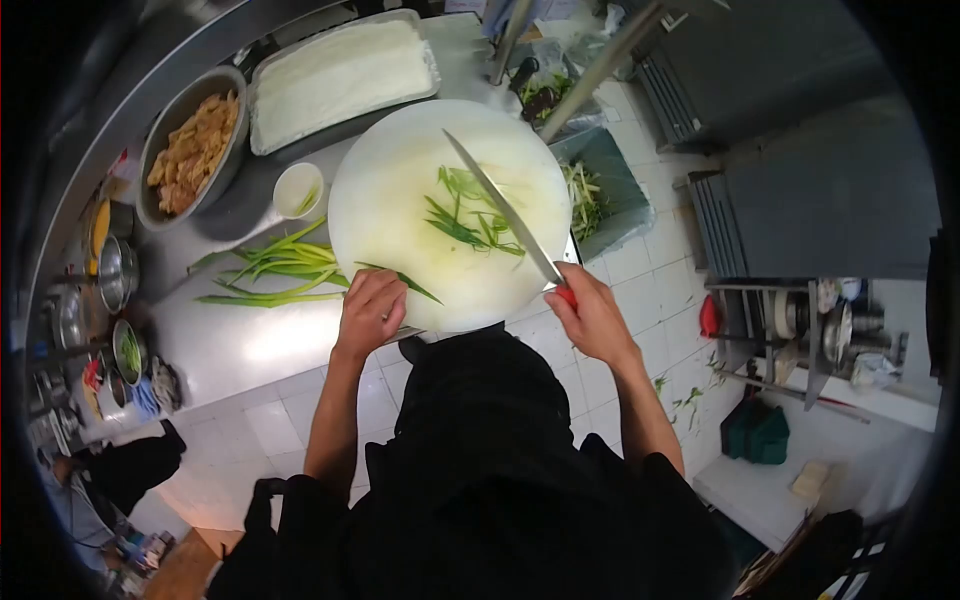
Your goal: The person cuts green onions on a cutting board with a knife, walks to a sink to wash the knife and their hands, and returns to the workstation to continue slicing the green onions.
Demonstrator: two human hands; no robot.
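My right hand (592, 312) is wrapped round the red handle of a long kitchen knife (497, 200). Its blade lies slanted over the round white cutting board (380, 150), pointing away from me. Cut green scallion pieces (470, 215) are scattered on the board beside and under the blade. At the board's near left edge, my left hand (372, 308) is closed round scallions (412, 285), whose green tips stick out over the board. A bunch of long scallions (285, 265) lies on the steel counter just left of that hand.
A small white cup (298, 190) stands left of the board, near a metal bowl of meat pieces (160, 130) and a white-filled tray (340, 75). Right of the board is a bin with scraps (625, 200). Pans (118, 270) line the far left; another person (100, 490) is at lower left.
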